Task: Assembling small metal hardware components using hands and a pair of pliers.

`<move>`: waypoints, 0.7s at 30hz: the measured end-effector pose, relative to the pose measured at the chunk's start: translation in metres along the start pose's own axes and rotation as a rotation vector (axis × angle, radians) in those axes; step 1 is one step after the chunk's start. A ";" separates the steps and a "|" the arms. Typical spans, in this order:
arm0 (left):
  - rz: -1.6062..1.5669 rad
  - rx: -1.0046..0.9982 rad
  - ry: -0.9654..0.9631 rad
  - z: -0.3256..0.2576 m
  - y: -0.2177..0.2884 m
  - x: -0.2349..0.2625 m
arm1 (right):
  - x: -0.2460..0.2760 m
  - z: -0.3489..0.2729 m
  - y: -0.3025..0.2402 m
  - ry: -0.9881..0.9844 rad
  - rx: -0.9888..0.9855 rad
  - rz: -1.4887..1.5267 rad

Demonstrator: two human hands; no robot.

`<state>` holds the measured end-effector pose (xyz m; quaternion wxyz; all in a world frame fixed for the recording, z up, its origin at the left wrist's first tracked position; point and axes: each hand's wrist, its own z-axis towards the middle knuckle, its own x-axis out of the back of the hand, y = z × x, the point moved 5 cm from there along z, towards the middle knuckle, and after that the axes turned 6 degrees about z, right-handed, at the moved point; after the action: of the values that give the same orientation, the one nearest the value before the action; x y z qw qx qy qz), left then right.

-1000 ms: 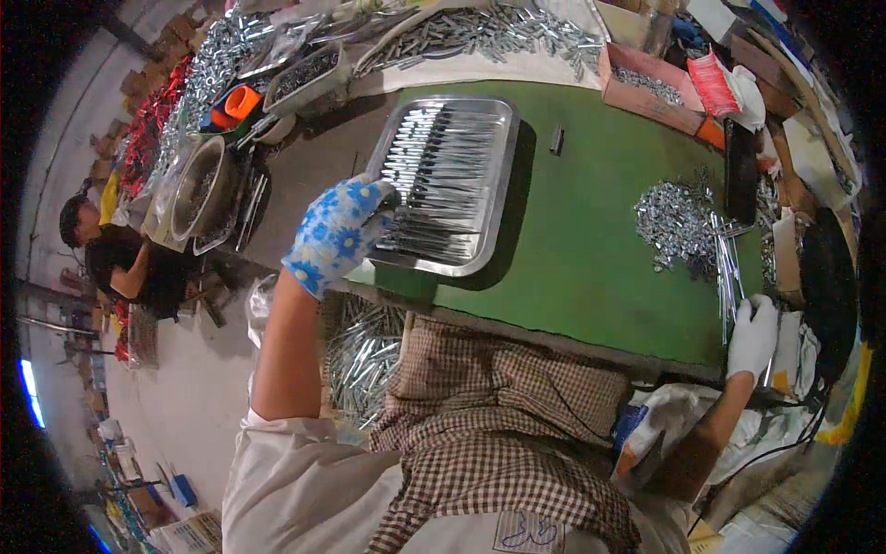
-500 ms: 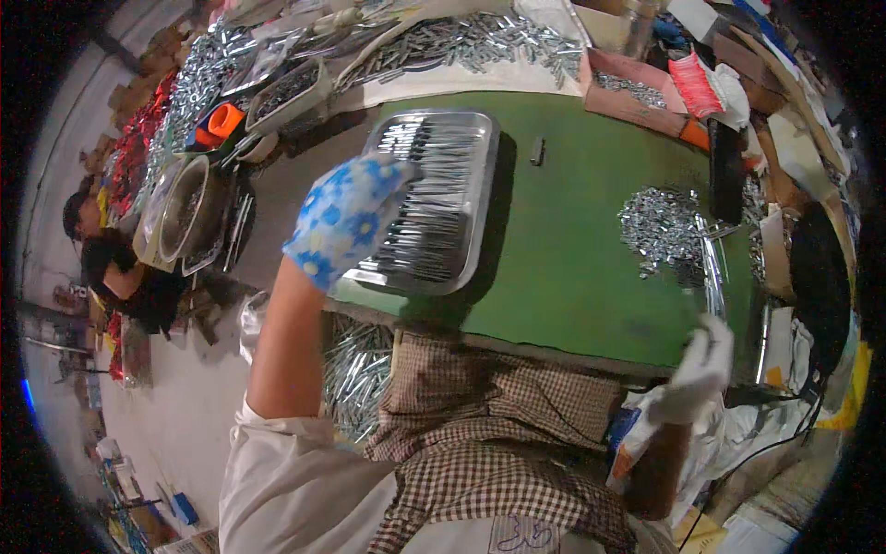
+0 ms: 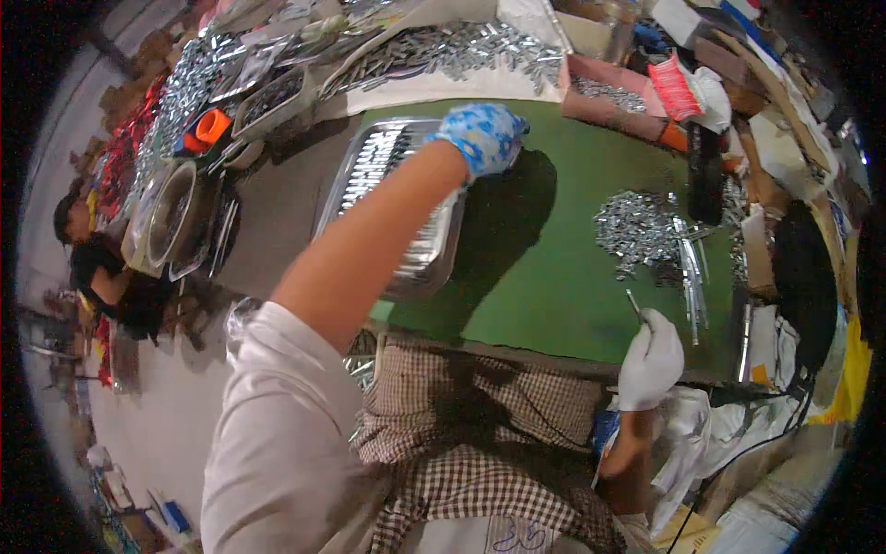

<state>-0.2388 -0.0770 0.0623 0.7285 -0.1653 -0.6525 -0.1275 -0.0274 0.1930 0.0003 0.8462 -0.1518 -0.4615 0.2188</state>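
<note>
My left hand (image 3: 480, 138), in a white glove with blue flowers, is over the far part of the green work surface (image 3: 572, 231). Its fingers are drawn together at the tips, and what they hold is hidden. Below that forearm lies a metal tray (image 3: 446, 249) with rows of thin silver rods, partly covered by my arm. My right hand (image 3: 652, 362), in a white glove, pinches a thin silver rod (image 3: 632, 300) near the front edge. Beyond it are a heap of small silver metal parts (image 3: 637, 226) and a bundle of longer rods (image 3: 688, 277).
A pink box (image 3: 609, 97) of small parts stands at the far right, beside a black oblong object (image 3: 705, 175). Loose metal pieces (image 3: 461, 51) lie on pale cloth along the back. At left are a round bowl (image 3: 171, 212) and another person (image 3: 106, 268).
My left hand has moved from the tray rightward to where a small dark metal piece lay, which no longer shows. My right hand has come away from the rod bundle with a thin rod.
</note>
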 end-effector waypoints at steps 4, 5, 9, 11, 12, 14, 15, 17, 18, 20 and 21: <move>-0.206 -0.087 -0.025 -0.075 -0.051 0.029 | 0.004 0.001 0.000 0.044 0.026 -0.003; -0.157 -0.008 -0.152 -0.095 -0.055 0.033 | 0.003 0.000 0.002 0.045 0.021 -0.029; -0.117 -0.029 -0.036 -0.200 -0.088 0.029 | 0.001 0.002 -0.003 0.075 0.062 -0.021; -0.130 0.072 -0.043 -0.216 -0.079 0.028 | 0.000 0.002 -0.003 0.064 0.051 -0.010; -0.133 0.074 -0.042 -0.220 -0.080 0.026 | 0.001 0.003 -0.004 0.060 0.047 -0.005; -0.160 0.058 -0.030 -0.229 -0.082 0.020 | 0.001 0.004 -0.007 0.042 0.052 -0.010; -0.157 0.052 -0.029 -0.228 -0.079 0.018 | 0.001 0.003 -0.004 0.035 0.042 -0.009; -0.127 0.130 -0.047 -0.227 -0.079 0.014 | 0.002 0.001 0.003 0.048 0.041 0.007; -0.131 0.131 -0.043 -0.230 -0.079 0.014 | 0.002 0.001 0.001 0.052 0.052 0.021; -0.153 0.102 -0.004 -0.231 -0.076 0.018 | 0.003 0.002 -0.002 0.041 0.049 0.002; -0.154 0.105 -0.002 -0.231 -0.077 0.019 | 0.002 0.003 -0.003 0.030 0.042 -0.011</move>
<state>-0.0574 -0.2406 0.0656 0.7236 -0.0763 -0.6697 -0.1488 -0.0280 0.1919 0.0044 0.8573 -0.1348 -0.4447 0.2217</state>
